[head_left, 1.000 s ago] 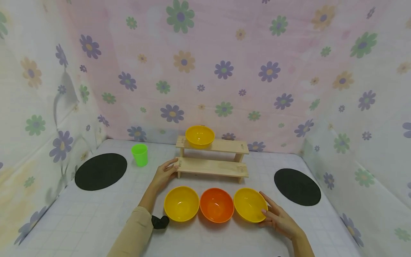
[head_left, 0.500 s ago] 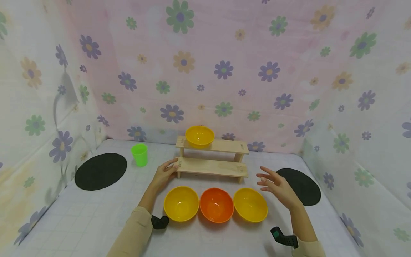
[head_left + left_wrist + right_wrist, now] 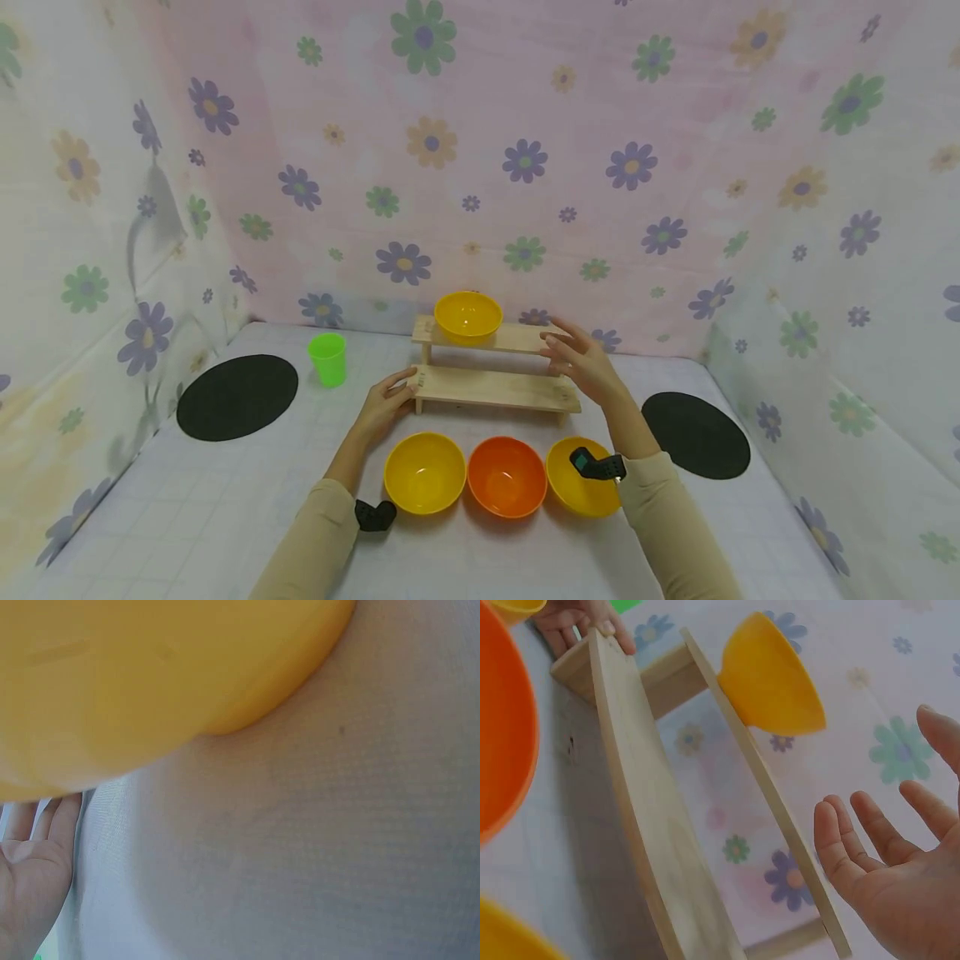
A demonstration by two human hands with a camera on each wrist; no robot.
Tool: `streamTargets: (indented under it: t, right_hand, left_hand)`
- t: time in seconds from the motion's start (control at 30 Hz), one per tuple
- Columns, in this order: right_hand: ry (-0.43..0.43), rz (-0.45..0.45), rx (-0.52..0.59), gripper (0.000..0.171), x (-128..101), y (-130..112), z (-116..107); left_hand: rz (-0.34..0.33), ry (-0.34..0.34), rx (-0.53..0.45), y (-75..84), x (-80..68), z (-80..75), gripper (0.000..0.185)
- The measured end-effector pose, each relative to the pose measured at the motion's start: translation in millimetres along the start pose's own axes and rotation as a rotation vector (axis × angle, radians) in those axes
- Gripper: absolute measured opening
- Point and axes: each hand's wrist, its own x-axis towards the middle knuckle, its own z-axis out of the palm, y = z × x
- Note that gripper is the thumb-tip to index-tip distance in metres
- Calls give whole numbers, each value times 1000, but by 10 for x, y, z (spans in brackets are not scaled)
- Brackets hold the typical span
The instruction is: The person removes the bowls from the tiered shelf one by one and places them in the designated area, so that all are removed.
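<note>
A two-tier wooden shelf point(image 3: 495, 388) stands in the middle, with a yellow bowl point(image 3: 468, 317) on its upper board. My left hand point(image 3: 383, 410) grips the left end of the lower board, thumb and fingers at its edge. My right hand point(image 3: 585, 362) is raised by the right end of the upper board, holding nothing; its spread, slightly bent fingers show in the right wrist view. In front of the shelf, a yellow bowl point(image 3: 425, 473), an orange bowl point(image 3: 507, 477) and another yellow bowl point(image 3: 573, 492) form a row. My right wrist's camera partly covers the last one.
Left of the shelf stands a green cup point(image 3: 327, 360). One black oval mat point(image 3: 237, 397) lies at the left, another black mat point(image 3: 696, 436) at the right. A flowered cloth point(image 3: 480, 167) hangs behind and along both sides of the white table.
My right hand has let go of the right yellow bowl, lifted away and moved forward and left to the upper board. My left hand stays at the shelf's end.
</note>
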Motion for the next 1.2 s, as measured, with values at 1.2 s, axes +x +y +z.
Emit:
streamTargets:
  t: [1.2]
  right_hand:
    - [130, 151, 308, 71, 746, 88, 852]
  left_hand:
    - [11, 2, 40, 1, -2, -7, 49]
